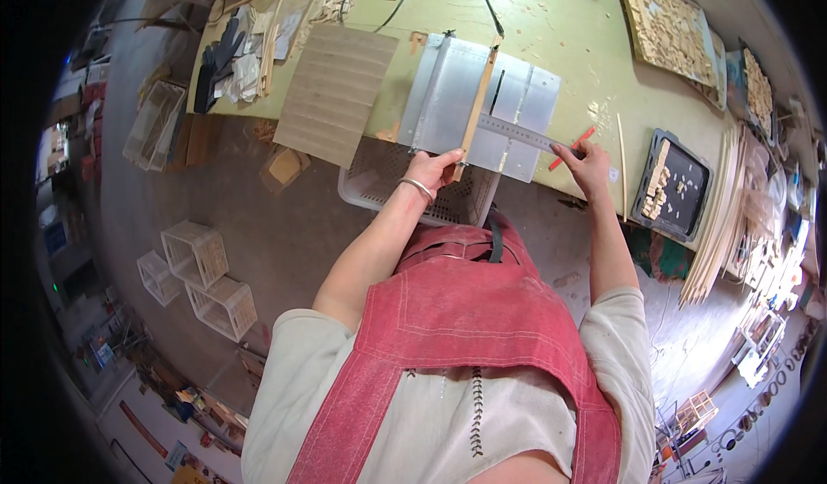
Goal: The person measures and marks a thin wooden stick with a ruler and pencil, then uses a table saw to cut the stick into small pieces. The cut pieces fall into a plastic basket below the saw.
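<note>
A silvery metal table saw top [439, 96] lies on the green workbench, with a dark narrow slot [497, 92] in it. Across it runs a wooden strip [479, 105], like a fence. My left hand [435, 171] is closed on the strip's near end. From the strip toward the right stretches a steel ruler [519, 132], flat on the metal. My right hand [588, 165] pinches the ruler's right end at the bench's front edge. Close to those fingers lies a red pencil-like stick [558, 163], partly under the ruler.
A sheet of brown cardboard [336, 92] overhangs the bench edge at left. Below the saw top stands a white plastic basket [362, 187]. To the right are a thin wooden stick [621, 161], a black tray [689, 174] of small wood pieces, and long wooden strips [715, 217].
</note>
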Tool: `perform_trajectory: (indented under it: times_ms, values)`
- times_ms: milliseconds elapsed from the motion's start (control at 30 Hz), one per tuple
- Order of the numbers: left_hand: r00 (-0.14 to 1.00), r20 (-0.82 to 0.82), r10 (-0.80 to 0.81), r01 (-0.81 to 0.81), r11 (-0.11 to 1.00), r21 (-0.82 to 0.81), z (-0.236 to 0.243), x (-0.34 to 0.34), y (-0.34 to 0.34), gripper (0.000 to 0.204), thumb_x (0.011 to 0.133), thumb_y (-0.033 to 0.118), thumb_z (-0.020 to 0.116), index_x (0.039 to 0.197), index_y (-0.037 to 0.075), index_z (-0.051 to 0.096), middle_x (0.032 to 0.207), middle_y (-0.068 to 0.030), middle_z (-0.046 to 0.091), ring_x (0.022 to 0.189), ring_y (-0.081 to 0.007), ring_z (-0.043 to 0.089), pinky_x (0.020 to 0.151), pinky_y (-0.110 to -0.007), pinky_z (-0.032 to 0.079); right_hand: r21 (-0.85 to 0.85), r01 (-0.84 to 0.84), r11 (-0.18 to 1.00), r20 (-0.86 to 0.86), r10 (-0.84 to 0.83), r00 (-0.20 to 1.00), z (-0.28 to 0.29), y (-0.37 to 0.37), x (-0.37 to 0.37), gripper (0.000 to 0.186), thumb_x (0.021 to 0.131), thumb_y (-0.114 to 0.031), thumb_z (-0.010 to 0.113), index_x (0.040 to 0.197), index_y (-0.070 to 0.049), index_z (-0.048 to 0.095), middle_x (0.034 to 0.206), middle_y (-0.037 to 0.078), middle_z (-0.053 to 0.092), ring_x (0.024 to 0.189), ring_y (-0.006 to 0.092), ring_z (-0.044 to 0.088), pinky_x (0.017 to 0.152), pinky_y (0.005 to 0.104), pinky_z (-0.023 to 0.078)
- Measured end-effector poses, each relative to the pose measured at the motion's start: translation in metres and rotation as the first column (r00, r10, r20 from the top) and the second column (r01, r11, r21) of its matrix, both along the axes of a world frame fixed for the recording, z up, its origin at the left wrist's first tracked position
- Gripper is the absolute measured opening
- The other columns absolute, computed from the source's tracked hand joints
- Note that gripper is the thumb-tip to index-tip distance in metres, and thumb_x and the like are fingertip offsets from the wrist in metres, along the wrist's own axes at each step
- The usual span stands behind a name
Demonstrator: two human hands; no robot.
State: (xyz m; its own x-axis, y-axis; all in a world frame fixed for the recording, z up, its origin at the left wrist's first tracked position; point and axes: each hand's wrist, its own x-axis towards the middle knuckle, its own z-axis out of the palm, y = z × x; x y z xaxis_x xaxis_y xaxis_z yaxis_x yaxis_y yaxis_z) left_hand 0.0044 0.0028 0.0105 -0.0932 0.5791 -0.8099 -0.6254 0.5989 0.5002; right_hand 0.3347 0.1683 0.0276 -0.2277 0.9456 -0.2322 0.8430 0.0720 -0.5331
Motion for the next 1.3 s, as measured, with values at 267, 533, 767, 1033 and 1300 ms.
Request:
perform_trajectory:
  times_ms: [267,533,767,1033,1300]
  values:
    - [1.000,0.023,-0.008,0.007,1.000,0.014,-0.006,-0.002,-0.001,0.017,0.093,0.019,0.085,0.092,0.006,0.074,0.077,-0.0014,0.068,0.064,-0.0139,0.062,0.059,-0.032,0.050,-0.007,0.001,1.000,-0.019,-0.001,1.000,0.000,-0.001,0.001,0.070,0.077,-0.061,0.090,0.063,0.002,0.063,0.056,0.015,0.061,0.052,0.0255,0.055,0.055,0.0430,0.044]
    - [0.997,0.083,-0.003,0.001,1.000,0.028,-0.012,-0.004,-0.003,0.016,0.093,0.018,0.085,0.093,0.006,0.075,0.079,-0.0016,0.069,0.066,-0.0141,0.063,0.060,-0.031,0.050,-0.146,0.120,0.982,-0.181,-0.146,0.973,0.001,-0.057,0.029,0.058,0.078,-0.048,0.093,0.071,0.000,0.059,0.061,0.009,0.056,0.062,0.0182,0.053,0.058,0.0387,0.043]
    - [0.991,0.111,0.073,-0.072,0.997,-0.012,-0.004,0.000,0.001,0.018,0.089,0.017,0.088,0.084,0.005,0.076,0.071,-0.0014,0.067,0.057,-0.0128,0.058,0.054,-0.031,0.043,-0.363,-0.047,0.931,-0.500,-0.152,0.852,0.038,-0.124,-0.082,0.037,0.091,-0.022,0.085,0.118,-0.001,0.071,0.074,0.003,0.065,0.072,0.0103,0.060,0.065,0.0309,0.049]
    - [0.953,0.280,0.119,-0.131,0.991,0.024,-0.025,0.001,0.000,0.010,0.095,0.009,0.081,0.101,0.002,0.076,0.095,-0.0071,0.076,0.082,-0.0209,0.073,0.075,-0.037,0.061,-0.344,-0.253,0.904,-0.499,0.052,0.865,0.026,-0.150,-0.127,0.051,0.094,-0.015,0.076,0.144,-0.010,0.064,0.075,0.009,0.070,0.068,0.0234,0.065,0.066,0.0397,0.051]
    - [0.956,0.285,0.077,-0.082,0.997,0.005,-0.025,-0.007,-0.001,0.016,0.094,0.009,0.082,0.106,0.000,0.077,0.095,-0.0074,0.078,0.083,-0.0204,0.074,0.074,-0.036,0.061,-0.327,-0.114,0.938,-0.498,-0.069,0.864,0.060,-0.146,-0.140,0.019,0.089,-0.018,0.073,0.103,-0.007,0.071,0.073,0.015,0.067,0.069,0.0314,0.067,0.067,0.0425,0.052]
